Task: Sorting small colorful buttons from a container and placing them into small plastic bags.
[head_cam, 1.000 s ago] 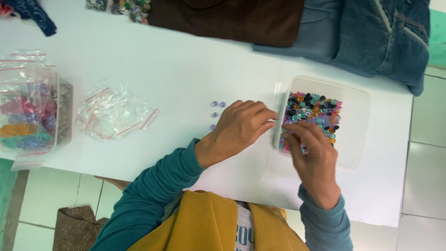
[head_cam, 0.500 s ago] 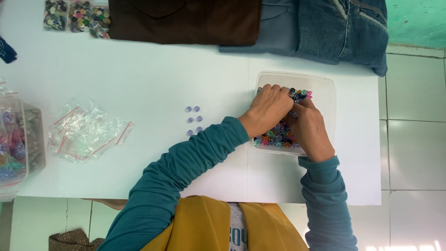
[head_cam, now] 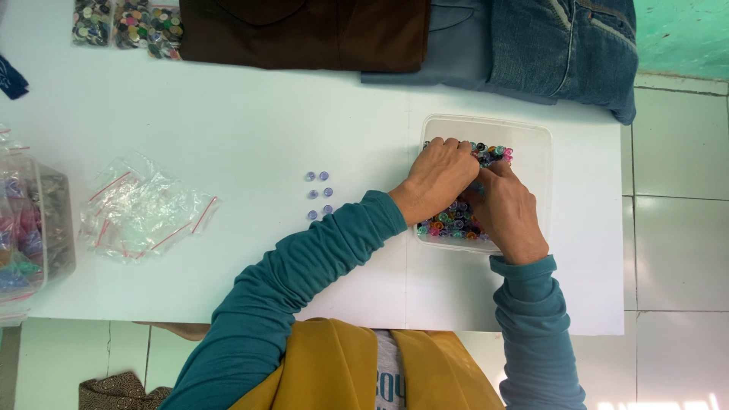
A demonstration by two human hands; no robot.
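A clear plastic tray [head_cam: 531,144] on the white table holds a heap of small multicoloured buttons [head_cam: 454,220]. My left hand [head_cam: 437,178] lies palm down over the heap, fingers curled among the buttons. My right hand [head_cam: 507,212] rests beside it in the tray, fingertips pressed into the buttons near the left hand's fingers. What the fingers pinch is hidden. Several small lilac buttons [head_cam: 319,194] lie in two short columns on the table left of the tray.
Empty clear zip bags [head_cam: 140,209] lie at the left, next to a clear container of coloured items [head_cam: 30,228]. Bags of mixed buttons [head_cam: 125,26], a brown garment [head_cam: 311,30] and blue jeans [head_cam: 554,45] line the far edge. Tiled floor lies to the right.
The view has shifted, so the tray sits further right and lower. My left hand has moved from the tray's left rim onto the button heap, close to my right hand.
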